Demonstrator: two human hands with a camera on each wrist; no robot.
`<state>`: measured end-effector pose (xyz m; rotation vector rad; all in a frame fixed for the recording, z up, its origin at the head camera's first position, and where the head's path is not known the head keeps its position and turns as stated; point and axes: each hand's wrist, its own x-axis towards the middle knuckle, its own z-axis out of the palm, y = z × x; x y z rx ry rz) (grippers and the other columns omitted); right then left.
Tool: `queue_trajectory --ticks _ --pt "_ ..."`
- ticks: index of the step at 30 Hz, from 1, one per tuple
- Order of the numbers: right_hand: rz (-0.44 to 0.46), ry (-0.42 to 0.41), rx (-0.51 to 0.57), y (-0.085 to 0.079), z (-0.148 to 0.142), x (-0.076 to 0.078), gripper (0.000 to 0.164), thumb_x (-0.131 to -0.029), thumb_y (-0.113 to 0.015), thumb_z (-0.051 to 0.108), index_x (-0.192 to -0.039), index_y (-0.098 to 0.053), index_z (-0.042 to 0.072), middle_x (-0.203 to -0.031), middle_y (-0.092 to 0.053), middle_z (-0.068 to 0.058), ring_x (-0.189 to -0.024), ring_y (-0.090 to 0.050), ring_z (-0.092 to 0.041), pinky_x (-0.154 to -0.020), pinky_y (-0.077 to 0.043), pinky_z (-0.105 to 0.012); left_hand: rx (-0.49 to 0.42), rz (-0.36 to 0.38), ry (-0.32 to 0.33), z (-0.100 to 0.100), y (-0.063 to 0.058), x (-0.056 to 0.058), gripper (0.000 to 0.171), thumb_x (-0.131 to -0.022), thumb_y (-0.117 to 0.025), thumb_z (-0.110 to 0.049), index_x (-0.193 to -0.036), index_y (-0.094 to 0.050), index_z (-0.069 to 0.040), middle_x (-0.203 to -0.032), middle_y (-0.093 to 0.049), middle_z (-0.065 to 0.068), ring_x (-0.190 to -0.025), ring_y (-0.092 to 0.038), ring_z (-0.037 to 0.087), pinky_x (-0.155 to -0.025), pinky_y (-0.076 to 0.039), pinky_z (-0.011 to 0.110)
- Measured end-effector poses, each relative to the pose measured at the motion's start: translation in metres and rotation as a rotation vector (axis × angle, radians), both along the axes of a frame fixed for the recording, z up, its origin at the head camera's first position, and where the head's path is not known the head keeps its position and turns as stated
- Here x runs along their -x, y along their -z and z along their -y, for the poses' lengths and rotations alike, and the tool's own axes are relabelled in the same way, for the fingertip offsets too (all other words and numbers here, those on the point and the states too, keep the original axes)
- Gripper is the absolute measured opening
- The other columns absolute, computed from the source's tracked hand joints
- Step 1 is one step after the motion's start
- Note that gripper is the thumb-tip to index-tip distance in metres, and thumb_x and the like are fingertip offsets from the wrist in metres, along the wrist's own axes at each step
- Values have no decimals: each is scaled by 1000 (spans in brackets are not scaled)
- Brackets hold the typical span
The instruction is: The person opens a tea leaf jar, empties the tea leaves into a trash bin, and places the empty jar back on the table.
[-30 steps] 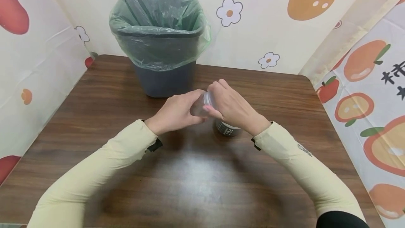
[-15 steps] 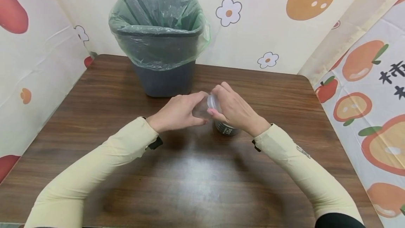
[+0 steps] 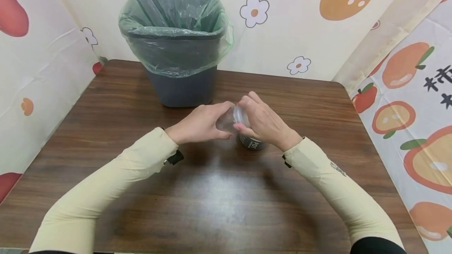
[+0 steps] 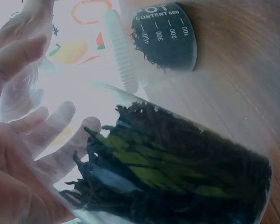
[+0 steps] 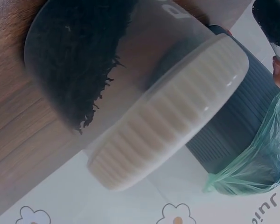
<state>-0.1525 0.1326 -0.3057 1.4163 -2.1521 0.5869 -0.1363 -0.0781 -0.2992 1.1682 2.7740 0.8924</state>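
Observation:
Near the middle of the table, my left hand [image 3: 200, 124] grips a clear jar [image 3: 225, 120] tilted on its side. Dark, stringy dried leaves [image 4: 177, 172] fill much of it in the left wrist view. Curled around the jar's clear lid [image 3: 238, 116] at its right end is my right hand [image 3: 265, 122]. Below the right hand a second jar [image 3: 251, 143] stands on the table, partly hidden in the head view. It has a ridged white lid [image 5: 170, 112], dark contents and printed measuring marks.
A dark bin [image 3: 187, 89] lined with a green plastic bag [image 3: 176, 54] stands at the back left of the brown wooden table [image 3: 226, 203]. Patterned sheets with fruit and flowers hang behind and at both sides.
Both hands and the tilted jar have shifted slightly to the right and toward me. The fingers stay around the jar and its lid; the standing jar stays in place.

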Motion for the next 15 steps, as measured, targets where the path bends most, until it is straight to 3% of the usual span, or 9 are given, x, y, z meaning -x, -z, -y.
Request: queue_trajectory --ticks 5,8,12,15 --pt "-147 -92 -66 0 -1 2 50 -100 -35 47 -98 -45 -3 -81 -45 -12 -75 -41 -28 -68 -39 -36 -28 121 70 0 3 0 62 -74 -81 -29 -125 -50 -12 -101 -62 -1 -86 -56 14 -75 -45 32" --pt "-197 -124 -81 -1 -2 3 45 -99 -41 44 -100 -41 -1 -81 -43 -12 -74 -40 -29 -69 -37 -38 -21 144 66 1 2 -2 64 -73 -81 -30 -125 -50 -13 -101 -60 -3 -85 -55 13 -73 -45 30" --pt "-143 -97 -72 -1 -4 2 46 -97 -44 47 -102 -40 1 -83 -44 -11 -74 -40 -28 -68 -38 -37 11 128 14 0 0 -4 65 -71 -81 -31 -126 -50 -17 -105 -60 -6 -88 -55 13 -73 -46 32" --pt "27 -47 -52 -1 -4 -1 50 -92 -51 49 -107 -45 1 -89 -50 -9 -79 -44 -24 -72 -40 -34 54 124 -27 2 -1 -5 64 -73 -80 -32 -127 -49 -18 -107 -59 -5 -90 -55 14 -74 -47 35"
